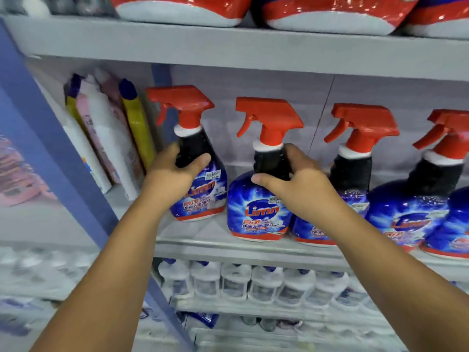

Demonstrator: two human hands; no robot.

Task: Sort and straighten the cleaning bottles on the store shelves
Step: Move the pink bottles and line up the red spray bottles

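Note:
Several blue spray bottles with red trigger heads stand in a row on the middle grey shelf point(243, 247). My left hand point(175, 171) grips the black neck of the leftmost spray bottle point(200, 196), which sits further back. My right hand point(291, 181) grips the neck of the second spray bottle point(256, 214), near the shelf's front edge. A third spray bottle point(352, 174) stands right behind my right wrist, and more spray bottles point(411, 212) follow to the right.
Tall yellow, pink and white bottles point(109, 138) lean at the shelf's left end against a blue upright point(50, 138). Red and white packs point(327, 13) fill the shelf above. Several clear bottles point(253, 285) line the shelf below.

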